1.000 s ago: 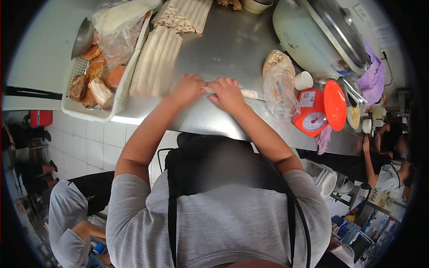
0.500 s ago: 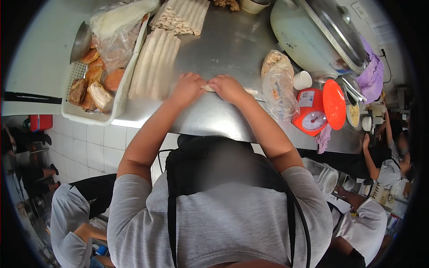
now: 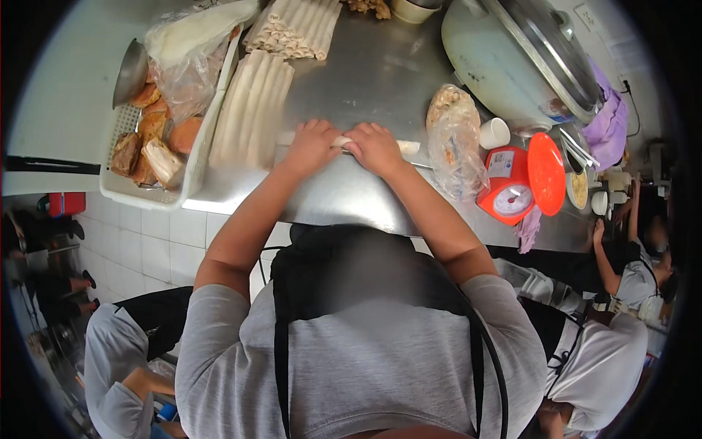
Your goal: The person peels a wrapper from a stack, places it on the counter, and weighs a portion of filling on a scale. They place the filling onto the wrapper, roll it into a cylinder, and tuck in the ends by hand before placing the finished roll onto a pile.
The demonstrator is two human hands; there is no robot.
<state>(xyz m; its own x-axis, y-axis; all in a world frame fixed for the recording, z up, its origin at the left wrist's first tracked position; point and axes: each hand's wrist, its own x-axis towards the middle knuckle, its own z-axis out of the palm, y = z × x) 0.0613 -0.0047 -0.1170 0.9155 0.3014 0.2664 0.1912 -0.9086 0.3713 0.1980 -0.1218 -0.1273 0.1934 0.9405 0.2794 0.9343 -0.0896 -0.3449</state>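
My left hand (image 3: 313, 144) and my right hand (image 3: 373, 148) lie side by side on the metal worktop (image 3: 351, 91), close to its front edge. The fingers of both curl over one long pale roll (image 3: 408, 147), whose right end sticks out past my right hand. A short stretch of it shows between the thumbs; the palms hide the rest. Left of my left hand lies a row of long pale rolls (image 3: 252, 110), with a stacked pile of similar rolls (image 3: 292, 29) behind it.
A white basket (image 3: 194, 172) with brown chunks and a plastic bag stands left. Right are a bagged lump (image 3: 452, 139), a white cup (image 3: 495, 133), a red scale (image 3: 508, 186) and a big lidded pot (image 3: 497, 66). Co-workers (image 3: 599, 366) stand behind at both sides.
My hands moved slightly on the roll, and more of it shows past my right hand than half a second ago. A co-worker at the lower right has come further into view.
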